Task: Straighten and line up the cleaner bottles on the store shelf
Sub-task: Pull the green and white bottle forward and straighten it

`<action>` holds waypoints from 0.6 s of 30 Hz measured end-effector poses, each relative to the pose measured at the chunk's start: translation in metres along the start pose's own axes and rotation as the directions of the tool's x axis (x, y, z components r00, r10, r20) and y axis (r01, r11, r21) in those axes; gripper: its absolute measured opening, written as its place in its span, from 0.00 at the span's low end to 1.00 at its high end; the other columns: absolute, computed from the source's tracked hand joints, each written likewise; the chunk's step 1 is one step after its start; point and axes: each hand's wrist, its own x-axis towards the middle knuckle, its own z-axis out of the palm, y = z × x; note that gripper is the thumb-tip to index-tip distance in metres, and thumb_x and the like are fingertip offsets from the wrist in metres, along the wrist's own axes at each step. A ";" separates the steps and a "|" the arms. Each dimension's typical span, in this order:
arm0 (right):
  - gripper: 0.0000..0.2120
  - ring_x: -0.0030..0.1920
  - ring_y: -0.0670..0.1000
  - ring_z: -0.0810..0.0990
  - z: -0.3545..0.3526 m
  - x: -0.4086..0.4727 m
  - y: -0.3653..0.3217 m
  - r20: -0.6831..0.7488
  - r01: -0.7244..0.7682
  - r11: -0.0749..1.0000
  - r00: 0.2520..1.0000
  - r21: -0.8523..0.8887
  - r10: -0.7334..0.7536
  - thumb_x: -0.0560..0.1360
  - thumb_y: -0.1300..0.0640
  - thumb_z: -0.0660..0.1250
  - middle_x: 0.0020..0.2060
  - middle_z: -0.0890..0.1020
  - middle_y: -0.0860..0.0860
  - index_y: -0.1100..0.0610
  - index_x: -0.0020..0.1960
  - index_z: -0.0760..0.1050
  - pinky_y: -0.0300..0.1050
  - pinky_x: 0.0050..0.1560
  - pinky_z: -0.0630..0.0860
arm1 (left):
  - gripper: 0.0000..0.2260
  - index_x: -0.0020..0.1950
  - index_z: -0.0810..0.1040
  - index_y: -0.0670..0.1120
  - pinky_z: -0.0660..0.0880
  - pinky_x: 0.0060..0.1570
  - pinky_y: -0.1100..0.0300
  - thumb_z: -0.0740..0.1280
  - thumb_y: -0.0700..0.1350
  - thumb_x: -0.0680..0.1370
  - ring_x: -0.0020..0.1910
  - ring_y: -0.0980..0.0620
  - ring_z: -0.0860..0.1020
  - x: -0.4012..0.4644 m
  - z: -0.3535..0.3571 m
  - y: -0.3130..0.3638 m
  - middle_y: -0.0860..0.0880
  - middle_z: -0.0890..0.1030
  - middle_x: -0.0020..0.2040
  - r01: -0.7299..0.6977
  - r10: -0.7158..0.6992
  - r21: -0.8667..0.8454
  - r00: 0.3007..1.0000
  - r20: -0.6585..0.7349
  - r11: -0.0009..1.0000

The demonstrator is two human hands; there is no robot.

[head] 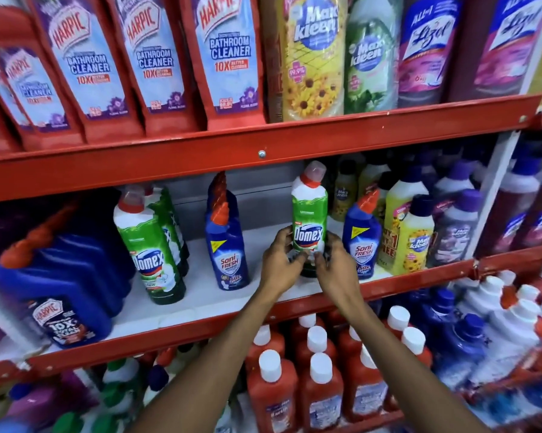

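A green and white Domex bottle (309, 210) with a red cap stands upright in the middle of the white middle shelf (219, 304). My left hand (279, 264) and my right hand (332, 264) both clasp its lower part from either side. Left of it stands a blue Sani Fresh bottle (227, 245), with more behind it, and further left a leaning row of green Domex bottles (152, 245). Another blue Sani Fresh bottle (361, 239) stands right next to my right hand.
Big blue Harpic bottles (60, 285) fill the shelf's left end, and yellow Max Kleen bottles (410, 235) and purple ones the right. Red Harpic bottles (157, 64) line the shelf above. White-capped red bottles (319, 379) stand below. Red shelf rails (263, 151) cross the view.
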 end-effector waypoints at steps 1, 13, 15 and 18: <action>0.19 0.55 0.61 0.83 -0.002 0.001 -0.001 -0.006 -0.009 1.000 1.000 0.017 0.009 0.77 0.64 0.64 0.57 0.83 0.61 0.61 0.68 0.70 0.47 0.51 0.78 | 0.25 0.71 0.71 0.42 0.78 0.67 0.49 0.73 0.35 0.76 0.59 0.52 0.79 0.001 0.002 0.001 0.42 0.82 0.66 0.009 -0.010 -0.022 1.000 -0.028 1.000; 0.18 0.54 0.39 0.83 0.003 -0.060 -0.051 -0.014 0.139 0.971 0.990 0.196 -0.139 0.77 0.57 0.69 0.56 0.84 0.43 0.51 0.66 0.75 0.32 0.55 0.77 | 0.21 0.69 0.75 0.50 0.79 0.56 0.68 0.72 0.38 0.77 0.58 0.59 0.83 -0.075 -0.059 0.000 0.54 0.84 0.60 -0.139 0.101 -0.131 0.959 -0.264 0.981; 0.18 0.52 0.40 0.84 0.021 -0.074 -0.066 0.004 0.154 0.964 0.987 0.215 -0.159 0.76 0.57 0.70 0.55 0.85 0.44 0.51 0.65 0.75 0.35 0.55 0.78 | 0.20 0.68 0.76 0.51 0.80 0.57 0.63 0.72 0.40 0.77 0.57 0.59 0.83 -0.091 -0.081 -0.010 0.57 0.85 0.59 -0.151 0.115 -0.092 0.942 -0.314 0.984; 0.18 0.51 0.38 0.84 0.050 -0.090 -0.085 0.020 0.159 0.952 0.985 0.260 -0.170 0.75 0.57 0.70 0.53 0.86 0.43 0.50 0.64 0.76 0.36 0.54 0.80 | 0.19 0.67 0.76 0.55 0.81 0.61 0.51 0.70 0.46 0.76 0.58 0.57 0.83 -0.106 -0.112 -0.025 0.54 0.85 0.59 -0.108 0.077 -0.066 0.927 -0.367 0.992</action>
